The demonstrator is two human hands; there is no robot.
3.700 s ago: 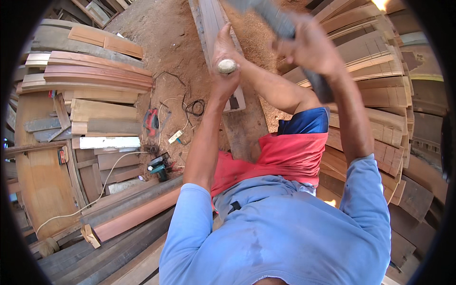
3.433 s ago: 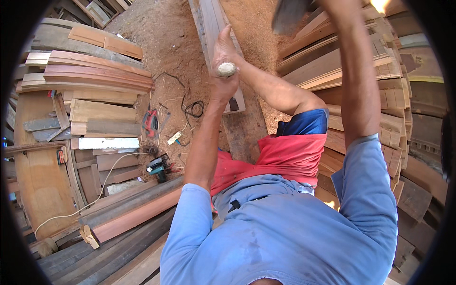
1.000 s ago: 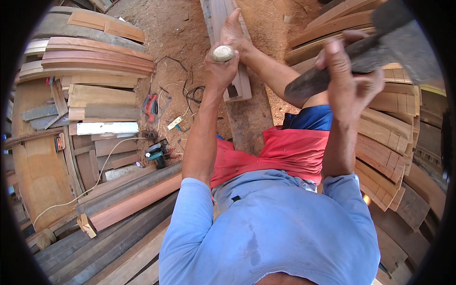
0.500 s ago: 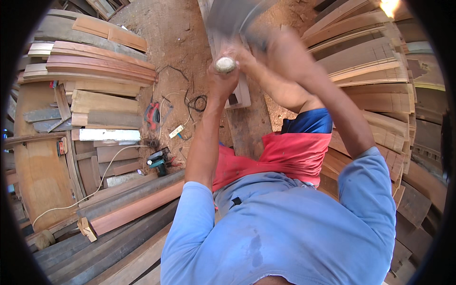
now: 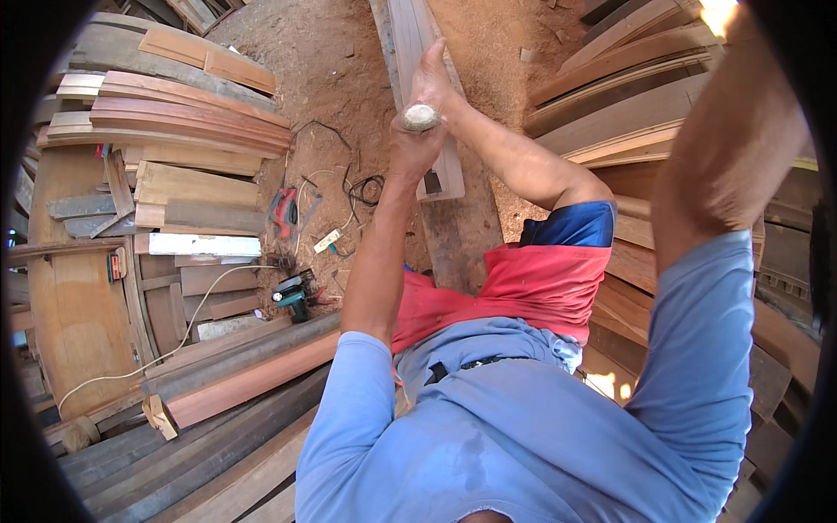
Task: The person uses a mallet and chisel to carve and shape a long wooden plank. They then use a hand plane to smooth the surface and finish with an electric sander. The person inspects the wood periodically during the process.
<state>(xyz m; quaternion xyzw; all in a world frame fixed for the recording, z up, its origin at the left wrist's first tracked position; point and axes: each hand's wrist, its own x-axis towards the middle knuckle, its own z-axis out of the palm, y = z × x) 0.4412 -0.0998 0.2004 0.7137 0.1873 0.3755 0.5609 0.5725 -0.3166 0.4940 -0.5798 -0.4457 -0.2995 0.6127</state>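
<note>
My left hand point(image 5: 417, 139) is wrapped round an upright tool, probably a chisel by its shape, whose pale round handle end point(image 5: 420, 118) faces up. Its lower end is hidden under the hand. Beneath is a long pale board point(image 5: 405, 35) with a dark rectangular cutout point(image 5: 432, 181) at its near end, lying on a wider weathered plank point(image 5: 458, 248). My bare right foot point(image 5: 429, 78) rests on the board just past the hand. My right forearm point(image 5: 741, 105) rises to the top right; the hand is beyond the visible picture.
Stacked boards point(image 5: 187, 113) line the left, more point(image 5: 619, 105) the right. On the sawdust-covered ground point(image 5: 314, 87) at left lie a red power tool point(image 5: 282, 213), a teal power tool point(image 5: 293, 301), a power strip point(image 5: 328, 241) and tangled cables point(image 5: 366, 190). Timber beams point(image 5: 248, 379) lie at lower left.
Half a second ago my right hand swung a blurred dark tool over my left hand; now that arm is raised high to the right, tool and hand out of sight.
</note>
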